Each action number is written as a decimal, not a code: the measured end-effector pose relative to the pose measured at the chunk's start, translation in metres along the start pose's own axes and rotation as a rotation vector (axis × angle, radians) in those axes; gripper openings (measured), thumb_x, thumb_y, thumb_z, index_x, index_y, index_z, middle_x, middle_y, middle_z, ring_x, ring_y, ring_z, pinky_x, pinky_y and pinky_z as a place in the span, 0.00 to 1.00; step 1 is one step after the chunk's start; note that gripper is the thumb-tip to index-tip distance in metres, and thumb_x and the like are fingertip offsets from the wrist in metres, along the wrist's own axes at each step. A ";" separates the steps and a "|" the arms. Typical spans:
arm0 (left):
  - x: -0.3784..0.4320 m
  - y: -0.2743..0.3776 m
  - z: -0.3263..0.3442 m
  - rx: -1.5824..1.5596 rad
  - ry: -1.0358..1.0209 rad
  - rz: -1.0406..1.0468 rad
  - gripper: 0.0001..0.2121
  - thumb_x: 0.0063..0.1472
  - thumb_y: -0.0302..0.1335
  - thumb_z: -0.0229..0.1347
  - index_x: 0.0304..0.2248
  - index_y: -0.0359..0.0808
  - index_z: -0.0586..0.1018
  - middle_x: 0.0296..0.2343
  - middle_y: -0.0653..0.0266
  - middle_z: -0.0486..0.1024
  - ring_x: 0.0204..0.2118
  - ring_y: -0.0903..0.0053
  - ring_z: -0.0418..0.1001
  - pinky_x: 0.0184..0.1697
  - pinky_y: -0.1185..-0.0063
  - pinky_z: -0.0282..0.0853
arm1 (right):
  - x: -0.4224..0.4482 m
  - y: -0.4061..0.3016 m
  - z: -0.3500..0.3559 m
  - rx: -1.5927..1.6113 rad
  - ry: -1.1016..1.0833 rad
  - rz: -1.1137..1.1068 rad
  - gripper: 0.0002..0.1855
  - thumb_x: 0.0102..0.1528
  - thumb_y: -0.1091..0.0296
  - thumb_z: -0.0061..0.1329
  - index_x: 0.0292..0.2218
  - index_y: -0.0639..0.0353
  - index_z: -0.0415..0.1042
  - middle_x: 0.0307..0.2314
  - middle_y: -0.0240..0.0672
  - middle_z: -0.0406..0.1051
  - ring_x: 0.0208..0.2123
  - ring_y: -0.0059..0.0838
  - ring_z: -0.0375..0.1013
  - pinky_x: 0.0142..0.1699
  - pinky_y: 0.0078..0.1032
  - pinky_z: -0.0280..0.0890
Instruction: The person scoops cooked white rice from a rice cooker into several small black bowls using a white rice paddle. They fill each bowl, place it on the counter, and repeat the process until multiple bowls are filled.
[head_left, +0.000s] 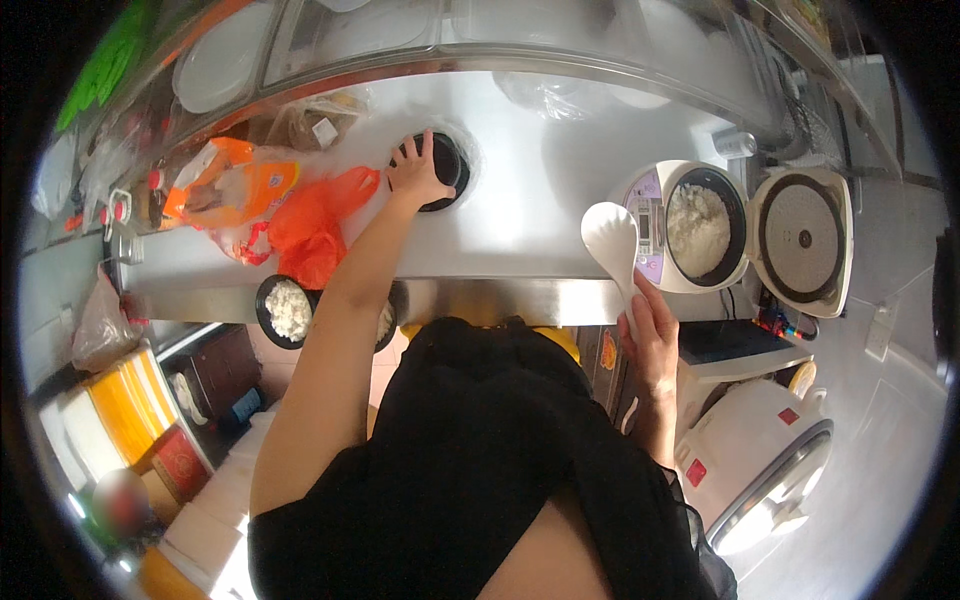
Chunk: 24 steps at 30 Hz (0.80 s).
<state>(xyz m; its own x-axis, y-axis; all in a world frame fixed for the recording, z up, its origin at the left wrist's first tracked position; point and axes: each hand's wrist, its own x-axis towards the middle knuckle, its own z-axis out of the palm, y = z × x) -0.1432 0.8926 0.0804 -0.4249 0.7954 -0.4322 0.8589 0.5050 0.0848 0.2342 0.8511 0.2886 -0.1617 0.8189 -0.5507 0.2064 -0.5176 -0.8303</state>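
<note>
My left hand (417, 176) reaches across the steel counter with fingers spread over a black round bowl (448, 166), which may be one of a stack in a clear plastic sleeve; whether it grips the bowl is unclear. In my right hand (651, 337) is the handle of a white rice paddle (610, 232), its scoop up beside the rice cooker (651, 225). The cooker stands open, with white rice (699, 229) in its dark inner pot. Two black bowls of rice sit at the counter's front edge; one (288, 311) shows left of my forearm, the other (385, 322) is partly hidden by it.
Red plastic bags (315, 225) and an orange package (232, 184) lie on the counter's left. The cooker's raised lid (804, 236) extends to the right. A shelf with clear containers (352, 30) runs along the back. A larger white appliance (750, 450) stands at lower right.
</note>
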 end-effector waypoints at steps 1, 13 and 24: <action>-0.002 0.002 -0.007 0.009 0.001 0.008 0.58 0.35 0.46 0.68 0.62 0.49 0.43 0.59 0.52 0.46 0.60 0.46 0.47 0.51 0.49 0.59 | 0.002 0.000 0.001 0.003 -0.026 -0.029 0.20 0.63 0.68 0.36 0.55 0.62 0.64 0.15 0.20 0.59 0.14 0.09 0.52 0.18 0.11 0.47; -0.060 0.001 -0.055 -0.157 0.245 0.009 0.55 0.35 0.46 0.67 0.61 0.46 0.47 0.58 0.45 0.48 0.57 0.44 0.50 0.51 0.50 0.58 | 0.018 -0.016 0.021 0.125 0.003 0.022 0.20 0.62 0.70 0.39 0.55 0.63 0.63 0.18 0.21 0.60 0.18 0.09 0.57 0.23 0.10 0.54; -0.142 0.013 -0.068 -1.646 -0.180 0.165 0.53 0.43 0.40 0.67 0.62 0.34 0.45 0.53 0.53 0.58 0.53 0.65 0.62 0.53 0.70 0.62 | 0.052 -0.013 0.096 0.005 -0.353 -0.158 0.13 0.54 0.64 0.55 0.36 0.62 0.70 0.24 0.25 0.64 0.26 0.15 0.61 0.32 0.16 0.56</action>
<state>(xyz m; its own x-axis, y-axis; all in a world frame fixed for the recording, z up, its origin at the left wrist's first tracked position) -0.0909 0.8095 0.2037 -0.2297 0.8852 -0.4045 -0.3615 0.3083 0.8799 0.1305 0.8769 0.2627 -0.5139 0.7533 -0.4104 0.1476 -0.3937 -0.9073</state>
